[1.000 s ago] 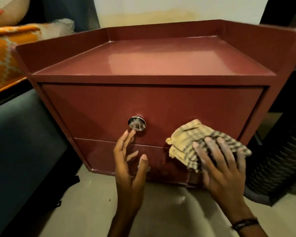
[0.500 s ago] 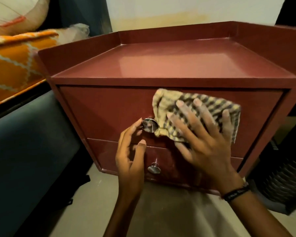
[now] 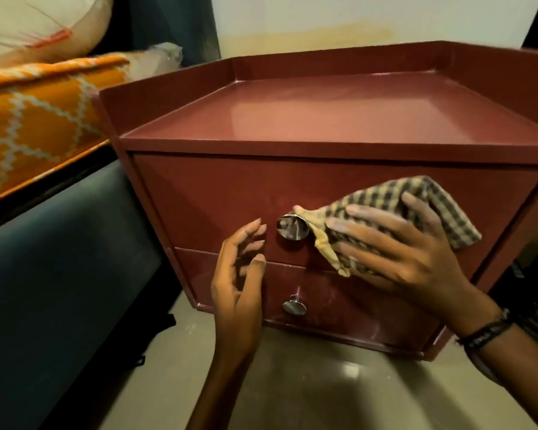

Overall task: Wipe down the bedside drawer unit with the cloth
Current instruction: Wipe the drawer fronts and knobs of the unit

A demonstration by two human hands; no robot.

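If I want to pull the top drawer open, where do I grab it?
Probably the round metal knob in the middle of the top drawer front. It sticks out toward you, so pinch its rim straight from the front. The checked cloth touches its right edge, so the left side is freer.

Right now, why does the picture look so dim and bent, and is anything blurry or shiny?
Head view: warm, low light; the wide lens bows the drawer unit's edges outward; soft glare sits on its glossy top and on the upper knob; the right hand pressing the checked cloth is slightly motion-blurred, the left hand sharper.
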